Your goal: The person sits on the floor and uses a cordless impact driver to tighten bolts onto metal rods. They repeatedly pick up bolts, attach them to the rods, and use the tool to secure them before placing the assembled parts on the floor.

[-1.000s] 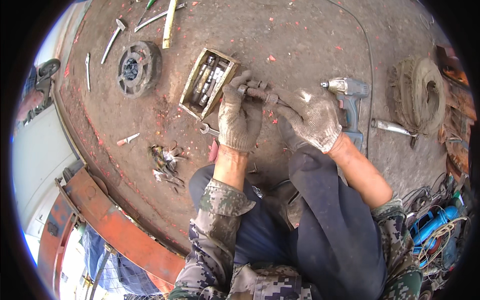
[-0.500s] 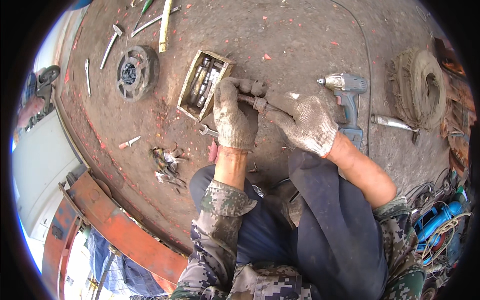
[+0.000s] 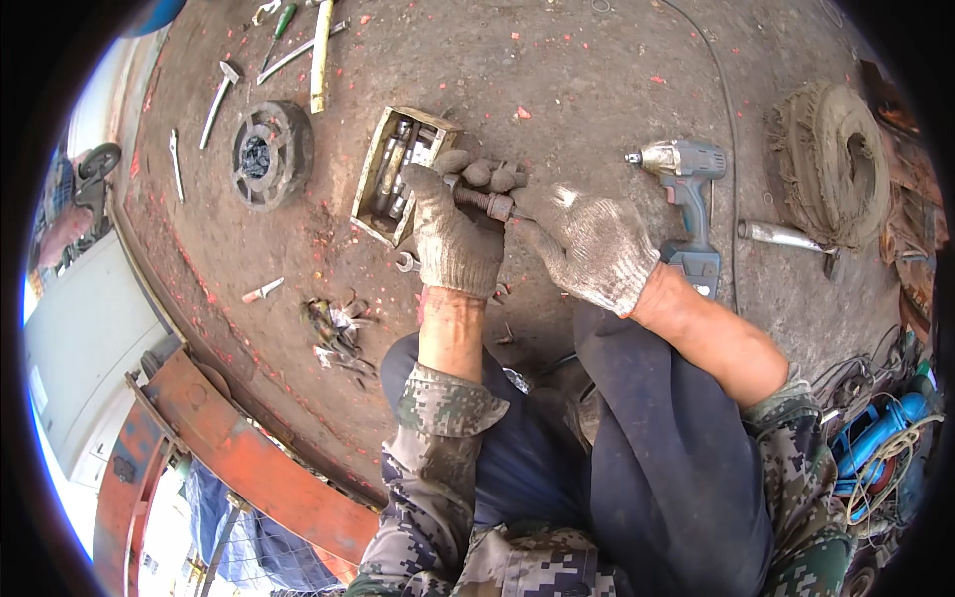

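Both of my hands wear dirty knitted work gloves. My left hand is closed around a rusty threaded bolt, its fingers curled over the far side and the thumb stretched along the near left. A rusty nut sits at the bolt's right end. My right hand is closed at that end, gripping a slim shaft that meets the nut; most of it is hidden in the glove. Just beyond my left hand stands a small wooden box with several metal sockets in it.
A cordless impact wrench lies at the right, near a cable and a worn ring-shaped part. Leftward are a round hub, a hammer, a spanner and a knife. An orange steel beam stands lower left.
Both hands and the bolt have shifted slightly left. My left thumb has tilted farther left, and its fingers have changed their curl, showing the knuckles more. The view has moved a little.
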`<state>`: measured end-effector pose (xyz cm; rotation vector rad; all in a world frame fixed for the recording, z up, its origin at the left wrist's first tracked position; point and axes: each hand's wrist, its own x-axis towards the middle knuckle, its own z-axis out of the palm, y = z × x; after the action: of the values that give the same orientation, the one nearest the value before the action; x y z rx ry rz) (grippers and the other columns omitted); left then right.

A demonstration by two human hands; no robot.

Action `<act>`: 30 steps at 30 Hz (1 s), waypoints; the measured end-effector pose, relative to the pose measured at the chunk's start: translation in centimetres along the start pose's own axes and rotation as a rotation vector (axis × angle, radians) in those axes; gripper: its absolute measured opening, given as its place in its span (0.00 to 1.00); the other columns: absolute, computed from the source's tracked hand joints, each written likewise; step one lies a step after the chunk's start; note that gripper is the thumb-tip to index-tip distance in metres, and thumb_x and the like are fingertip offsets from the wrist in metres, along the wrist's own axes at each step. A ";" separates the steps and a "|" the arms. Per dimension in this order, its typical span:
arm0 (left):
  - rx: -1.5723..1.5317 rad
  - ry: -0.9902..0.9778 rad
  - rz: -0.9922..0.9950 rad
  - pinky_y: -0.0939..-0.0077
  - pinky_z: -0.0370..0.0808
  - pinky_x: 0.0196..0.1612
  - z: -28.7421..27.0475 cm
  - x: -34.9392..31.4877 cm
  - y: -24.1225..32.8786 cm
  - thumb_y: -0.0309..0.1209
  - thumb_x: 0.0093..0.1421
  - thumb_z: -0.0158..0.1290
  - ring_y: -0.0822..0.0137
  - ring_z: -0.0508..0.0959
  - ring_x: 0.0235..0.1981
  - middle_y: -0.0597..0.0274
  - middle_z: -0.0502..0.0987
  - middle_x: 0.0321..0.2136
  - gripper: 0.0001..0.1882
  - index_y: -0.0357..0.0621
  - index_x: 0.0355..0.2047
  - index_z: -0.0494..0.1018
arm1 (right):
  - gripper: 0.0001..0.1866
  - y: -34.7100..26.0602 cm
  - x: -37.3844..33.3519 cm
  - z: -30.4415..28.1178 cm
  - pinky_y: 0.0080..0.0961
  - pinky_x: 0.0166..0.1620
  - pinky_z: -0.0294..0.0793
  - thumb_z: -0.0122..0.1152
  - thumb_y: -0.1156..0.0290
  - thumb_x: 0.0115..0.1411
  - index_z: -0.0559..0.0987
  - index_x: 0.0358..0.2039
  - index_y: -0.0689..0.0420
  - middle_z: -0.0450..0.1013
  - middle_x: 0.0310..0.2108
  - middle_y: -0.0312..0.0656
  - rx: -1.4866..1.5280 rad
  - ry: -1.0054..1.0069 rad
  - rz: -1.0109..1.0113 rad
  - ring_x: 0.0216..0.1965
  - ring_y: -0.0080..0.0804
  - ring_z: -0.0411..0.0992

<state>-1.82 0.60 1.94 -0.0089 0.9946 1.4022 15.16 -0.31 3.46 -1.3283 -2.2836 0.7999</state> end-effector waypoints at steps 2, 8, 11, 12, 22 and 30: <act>0.033 0.091 -0.006 0.60 0.83 0.38 -0.7 0.2 0.0 0.63 0.68 0.50 0.59 0.79 0.28 0.65 0.74 0.24 0.29 0.47 0.39 0.72 | 0.14 -0.3 -0.1 0.0 0.43 0.29 0.78 0.60 0.64 0.64 0.82 0.49 0.51 0.79 0.32 0.45 -0.058 -0.054 -0.002 0.30 0.46 0.80; -0.011 0.213 -0.006 0.64 0.82 0.33 1.3 -0.3 0.4 0.61 0.71 0.48 0.62 0.78 0.26 0.63 0.73 0.23 0.28 0.47 0.35 0.69 | 0.15 -0.7 0.5 -0.3 0.39 0.26 0.77 0.60 0.67 0.61 0.80 0.48 0.54 0.77 0.28 0.41 -0.144 0.081 -0.136 0.28 0.41 0.80; -0.011 0.244 -0.001 0.57 0.84 0.39 2.1 -0.5 0.7 0.59 0.72 0.49 0.62 0.77 0.26 0.64 0.72 0.22 0.26 0.48 0.34 0.68 | 0.13 -0.8 0.9 -0.5 0.42 0.30 0.79 0.61 0.66 0.62 0.81 0.46 0.52 0.78 0.30 0.43 -0.006 0.039 -0.068 0.32 0.44 0.81; 0.014 0.230 0.020 0.55 0.84 0.40 2.2 -0.6 0.8 0.58 0.72 0.49 0.62 0.77 0.26 0.64 0.72 0.22 0.26 0.48 0.34 0.68 | 0.12 -0.8 1.3 -0.8 0.43 0.31 0.80 0.61 0.65 0.62 0.82 0.45 0.52 0.79 0.30 0.43 0.079 0.017 -0.033 0.33 0.46 0.81; 0.116 0.019 0.035 0.50 0.81 0.49 2.2 -1.3 1.8 0.56 0.72 0.52 0.63 0.74 0.25 0.66 0.68 0.23 0.25 0.49 0.29 0.67 | 0.29 3.1 0.6 -1.8 0.36 0.43 0.80 0.64 0.77 0.55 0.80 0.60 0.54 0.82 0.46 0.46 0.895 -0.349 -0.041 0.38 0.42 0.80; -0.198 0.071 -0.029 0.72 0.62 0.27 1.5 0.5 0.4 0.48 0.73 0.56 0.73 0.53 0.20 0.75 0.51 0.20 0.21 0.54 0.27 0.62 | 0.24 2.5 0.6 -2.1 0.21 0.35 0.77 0.62 0.64 0.69 0.73 0.60 0.65 0.79 0.45 0.43 1.371 -0.364 0.656 0.36 0.27 0.79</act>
<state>-1.31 1.89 2.80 -0.2198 0.9071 1.4774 17.71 1.78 3.47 -1.1458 -0.8136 2.3294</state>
